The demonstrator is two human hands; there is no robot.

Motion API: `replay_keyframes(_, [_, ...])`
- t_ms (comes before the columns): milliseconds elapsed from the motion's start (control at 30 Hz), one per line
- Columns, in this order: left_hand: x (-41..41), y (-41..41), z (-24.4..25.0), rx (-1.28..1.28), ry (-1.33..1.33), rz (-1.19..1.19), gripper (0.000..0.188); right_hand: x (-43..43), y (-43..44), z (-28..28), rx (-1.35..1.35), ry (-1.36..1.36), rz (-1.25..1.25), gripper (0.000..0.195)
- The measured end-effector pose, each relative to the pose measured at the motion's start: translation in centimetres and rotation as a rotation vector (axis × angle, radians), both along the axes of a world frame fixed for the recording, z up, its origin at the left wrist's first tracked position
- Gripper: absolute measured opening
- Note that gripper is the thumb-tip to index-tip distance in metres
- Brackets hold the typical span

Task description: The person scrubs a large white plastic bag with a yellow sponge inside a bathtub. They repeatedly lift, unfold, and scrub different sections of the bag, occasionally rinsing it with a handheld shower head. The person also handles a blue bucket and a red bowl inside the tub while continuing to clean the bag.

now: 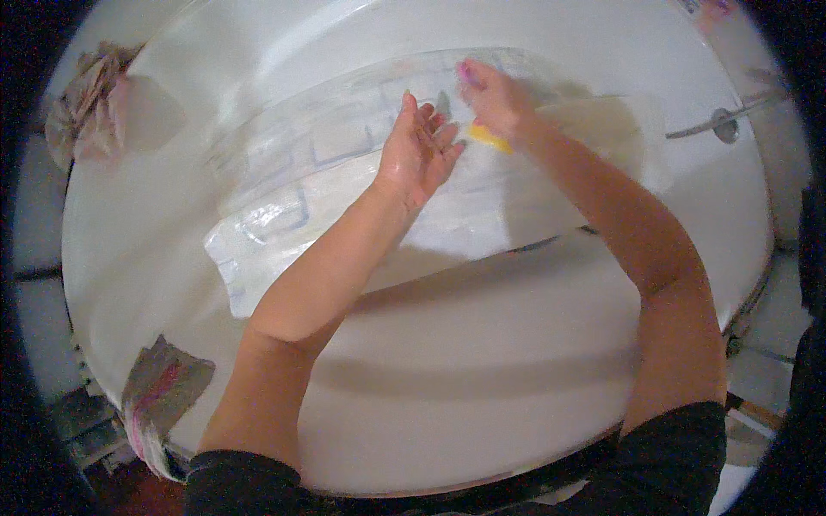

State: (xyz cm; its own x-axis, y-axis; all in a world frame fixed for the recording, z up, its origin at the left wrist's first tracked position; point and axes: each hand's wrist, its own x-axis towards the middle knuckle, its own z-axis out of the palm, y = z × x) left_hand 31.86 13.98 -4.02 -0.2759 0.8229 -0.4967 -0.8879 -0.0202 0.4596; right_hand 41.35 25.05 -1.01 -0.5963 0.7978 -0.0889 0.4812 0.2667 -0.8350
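A white bathtub lies before me, with a wet, pale plastic-like sheet (pixel 348 138) with faint blue line markings spread in it. My left hand (pixel 423 148) is over the sheet, palm up, fingers apart and slightly curled, with nothing in it. To its right is my right hand (pixel 493 97), blurred, its fingers curled. A small pink-purple thing (pixel 471 74) shows at its fingertips; whether it is held cannot be told. Just below that hand is a yellow object (pixel 489 138), partly covered by the hand, its kind unclear.
A brownish-pink crumpled cloth (pixel 103 109) hangs over the tub's upper left rim. A grey cloth with a pink stripe (pixel 164 387) drapes over the lower left rim. A metal lever or spout (pixel 703 124) juts in at the right wall of the tub. Tiles surround the tub.
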Motion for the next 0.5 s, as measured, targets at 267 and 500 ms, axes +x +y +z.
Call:
replay_keyframes(267, [-0.8, -4.4, -2.1, 0.052, 0.187, -0.234, 0.050, -2.2, -7.1, -4.6, 0.335, 0.071, 0.264, 0.046])
replay_keyframes(500, [-20.0, -14.9, 0.1, -0.297, 2.077, -0.683, 0.038, -0.4, -9.5, -3.5, 0.479, -0.232, 0.533, 0.060])
